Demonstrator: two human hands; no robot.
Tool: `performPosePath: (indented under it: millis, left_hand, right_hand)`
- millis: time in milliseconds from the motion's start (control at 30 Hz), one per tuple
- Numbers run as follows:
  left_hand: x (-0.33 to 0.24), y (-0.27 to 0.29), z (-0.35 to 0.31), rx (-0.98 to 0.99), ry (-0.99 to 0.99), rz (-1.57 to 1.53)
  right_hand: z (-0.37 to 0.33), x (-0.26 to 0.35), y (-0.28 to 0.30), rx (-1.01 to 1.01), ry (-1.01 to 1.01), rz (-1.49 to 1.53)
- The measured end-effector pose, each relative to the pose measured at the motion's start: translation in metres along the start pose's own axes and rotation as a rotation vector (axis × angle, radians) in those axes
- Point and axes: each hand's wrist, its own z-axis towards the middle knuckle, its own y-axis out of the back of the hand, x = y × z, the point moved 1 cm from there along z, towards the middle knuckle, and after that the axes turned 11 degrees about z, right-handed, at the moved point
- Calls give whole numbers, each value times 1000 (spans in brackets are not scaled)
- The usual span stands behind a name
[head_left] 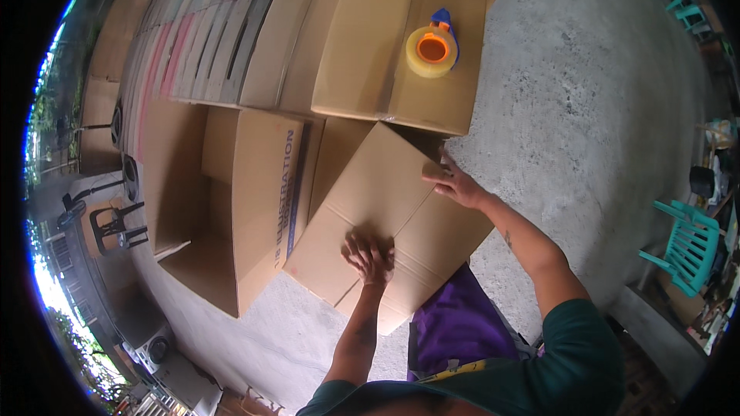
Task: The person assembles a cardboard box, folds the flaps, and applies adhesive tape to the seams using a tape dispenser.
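Observation:
Right in front of me a brown cardboard box (pixel 401 200) sits turned at an angle, its creased face towards me. My left hand (pixel 370 260) lies on that face with the fingers spread. At the box's far right edge my right hand (pixel 458 183) grips the cardboard, thumb on the face and the other fingers partly hidden over the edge. Beyond it stands a larger taped carton (pixel 370 38). On that carton rests a tape dispenser (pixel 434 48) with an orange hub, a blue part and a yellowish roll.
An open carton (pixel 266 192) with blue print stands on the left. Behind it are rows of flattened cardboard (pixel 223 46). Grey concrete floor (pixel 570 92) stretches along the right, where a green plastic chair (pixel 684 245) stands. Black chairs (pixel 116 223) are at the far left.

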Motion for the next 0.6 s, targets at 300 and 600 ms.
performPosePath:
  millis: [300,600]
  left_hand:
    - [-81,92,190,-45,-7,-481]
    - [-202,107,440,2,-159,-269]
  right_hand:
    - [4,-9,13,40,12,-18]
    - [14,-12,21,123,-88,275]
